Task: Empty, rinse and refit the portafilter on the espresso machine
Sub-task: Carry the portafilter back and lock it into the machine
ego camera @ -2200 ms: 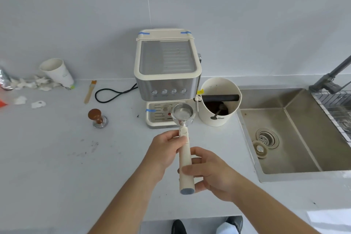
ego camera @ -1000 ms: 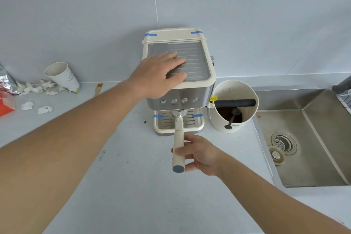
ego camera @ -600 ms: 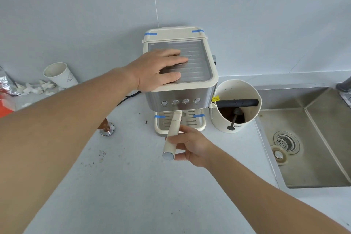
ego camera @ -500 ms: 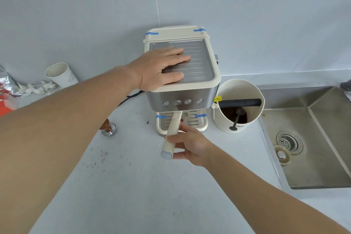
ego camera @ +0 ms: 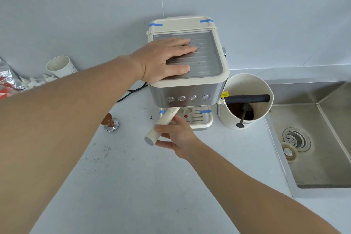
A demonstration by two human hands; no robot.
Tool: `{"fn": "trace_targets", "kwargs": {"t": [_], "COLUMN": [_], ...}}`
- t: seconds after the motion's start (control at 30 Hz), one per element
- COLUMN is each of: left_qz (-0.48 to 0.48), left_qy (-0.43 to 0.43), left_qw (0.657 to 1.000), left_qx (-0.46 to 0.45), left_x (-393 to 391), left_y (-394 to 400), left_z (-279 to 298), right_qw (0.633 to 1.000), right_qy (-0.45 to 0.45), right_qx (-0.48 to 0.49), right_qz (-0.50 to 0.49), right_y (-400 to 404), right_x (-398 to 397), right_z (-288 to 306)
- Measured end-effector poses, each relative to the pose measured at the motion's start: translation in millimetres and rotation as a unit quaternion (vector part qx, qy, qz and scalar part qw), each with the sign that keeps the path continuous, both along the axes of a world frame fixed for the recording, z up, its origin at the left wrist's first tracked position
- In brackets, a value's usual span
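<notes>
**Portafilter lock-in: handle angled left**

Our left hand [ego camera: 167, 59] lies flat and open on the machine [ego camera: 187, 85], bracing it. Under its head, the portafilter [ego camera: 161, 125] handle runs down-left toward us; our right hand [ego camera: 175, 136] cups it loosely from the right. Bin [ego camera: 246, 100] and sink [ego camera: 311, 138] stand right, tamper [ego camera: 111, 122] left; we judge the swing path clear

A kitchen or coffee corner is indicated by a cream-and-steel espresso machine [ego camera: 187, 74] set on a pale grey countertop [ego camera: 133, 176] against a plain tiled wall; a stainless steel sink [ego camera: 313, 148] is seen well right of the right hand [ego camera: 175, 135].
</notes>
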State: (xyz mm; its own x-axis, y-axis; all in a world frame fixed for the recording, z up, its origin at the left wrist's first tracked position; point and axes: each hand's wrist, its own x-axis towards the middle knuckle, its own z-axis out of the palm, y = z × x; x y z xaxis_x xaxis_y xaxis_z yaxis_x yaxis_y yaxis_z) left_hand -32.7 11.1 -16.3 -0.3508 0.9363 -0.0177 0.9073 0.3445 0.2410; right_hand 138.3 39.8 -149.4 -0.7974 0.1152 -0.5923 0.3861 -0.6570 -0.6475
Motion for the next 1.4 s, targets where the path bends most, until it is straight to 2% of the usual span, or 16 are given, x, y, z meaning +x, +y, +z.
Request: {"fn": "trace_targets", "kwargs": {"t": [0.43, 0.7, 0.97, 1.1, 1.27, 1.4], "left_qz": [0.019, 0.024, 0.025, 0.036, 0.070, 0.139], "left_qy": [-0.014, -0.022, -0.018, -0.021, 0.007, 0.019], "left_qw": [1.000, 0.999, 0.999, 0.999, 0.997, 0.990], "left_qx": [0.006, 0.011, 0.012, 0.001, -0.023, -0.007], "left_x": [1, 2, 1, 3, 12, 37], "left_y": [0, 0, 1, 2, 8, 25], "left_z": [-1, 0, -1, 0, 2, 0], "right_qw": [0.996, 0.993, 0.997, 0.995, 0.995, 0.998], "right_qy": [-0.013, -0.036, 0.013, 0.029, 0.024, 0.005], "right_qx": [-0.057, -0.042, -0.016, -0.039, -0.030, -0.018], "right_qz": [-0.071, -0.108, -0.076, -0.082, -0.090, -0.057], "right_y": [-27, -35, -26, -19, -12, -10], "right_x": [-35, -49, -20, 1, 17, 17], "right_z": [10, 12, 2, -1, -1, 5]}}
